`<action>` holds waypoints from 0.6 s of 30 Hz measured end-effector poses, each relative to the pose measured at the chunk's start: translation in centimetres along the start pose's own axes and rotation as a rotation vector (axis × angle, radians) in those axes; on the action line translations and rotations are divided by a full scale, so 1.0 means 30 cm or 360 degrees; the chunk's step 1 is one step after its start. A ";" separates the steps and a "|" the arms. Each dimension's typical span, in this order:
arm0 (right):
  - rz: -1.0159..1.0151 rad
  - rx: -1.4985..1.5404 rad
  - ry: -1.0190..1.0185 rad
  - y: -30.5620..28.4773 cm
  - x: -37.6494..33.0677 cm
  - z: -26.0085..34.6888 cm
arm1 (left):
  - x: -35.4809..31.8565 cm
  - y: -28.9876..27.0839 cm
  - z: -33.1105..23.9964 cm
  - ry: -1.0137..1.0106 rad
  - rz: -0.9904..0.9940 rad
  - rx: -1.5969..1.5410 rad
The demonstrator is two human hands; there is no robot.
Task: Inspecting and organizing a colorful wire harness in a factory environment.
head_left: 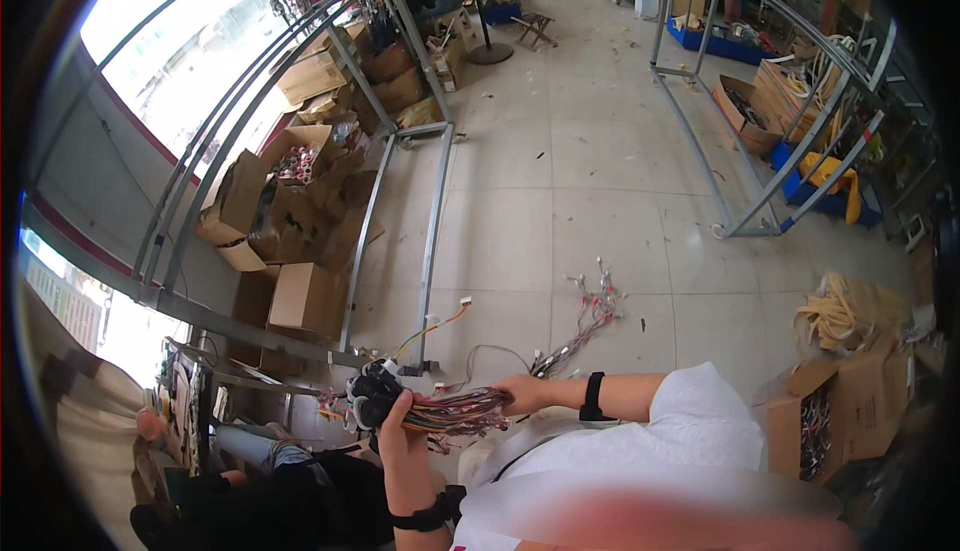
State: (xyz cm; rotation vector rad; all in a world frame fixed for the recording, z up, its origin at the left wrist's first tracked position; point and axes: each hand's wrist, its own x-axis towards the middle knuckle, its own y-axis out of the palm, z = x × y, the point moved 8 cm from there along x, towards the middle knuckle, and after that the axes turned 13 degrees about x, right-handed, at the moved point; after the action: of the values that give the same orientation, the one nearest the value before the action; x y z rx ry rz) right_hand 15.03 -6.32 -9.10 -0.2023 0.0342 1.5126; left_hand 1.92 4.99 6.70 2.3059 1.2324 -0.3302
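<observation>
A bundle of multicoloured wires stretches between my two hands, low in the middle of the view. My left hand is closed around its left end, beside a cluster of black connectors. One yellow-green wire sticks up from that end, with a small white plug at its tip. Closed on the right part of the same bundle is my right hand. Beyond it, loose wire tails with small white and red plugs trail out above the floor. The fingers are partly hidden by the wires.
Metal frame racks stand at left and right. Cardboard boxes line the left wall. On the right are a box of wires, beige coils and blue trays. A person in black sits close at my left.
</observation>
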 end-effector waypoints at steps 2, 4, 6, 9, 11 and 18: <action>-0.0023 -0.0004 -0.0096 -0.008 0.002 0.036 | -0.004 -0.004 -0.004 0.0015 -0.0028 -0.0036; -0.0017 0.0028 -0.0161 0.003 0.014 0.040 | -0.009 -0.010 -0.010 0.0015 -0.0055 -0.0062; -0.0073 -0.0052 -0.0141 -0.006 0.036 0.012 | 0.007 -0.003 -0.013 -0.0042 0.0037 -0.0066; -0.0106 -0.0199 -0.0086 -0.024 0.056 0.010 | 0.043 -0.010 0.013 -0.0101 0.0100 -0.0114; -0.0072 -0.0161 -0.0035 -0.026 0.090 -0.031 | 0.074 -0.039 0.023 -0.0074 0.0047 -0.0132; -0.0028 0.0232 -0.0014 0.000 0.120 -0.045 | 0.108 -0.124 0.064 -0.0080 -0.0051 -0.0239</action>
State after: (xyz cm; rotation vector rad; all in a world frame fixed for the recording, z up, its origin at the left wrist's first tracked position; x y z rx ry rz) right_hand 15.39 -2.96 -10.95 -0.0789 0.1353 1.4869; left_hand 0.69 7.97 2.51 2.1402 1.2274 -0.2946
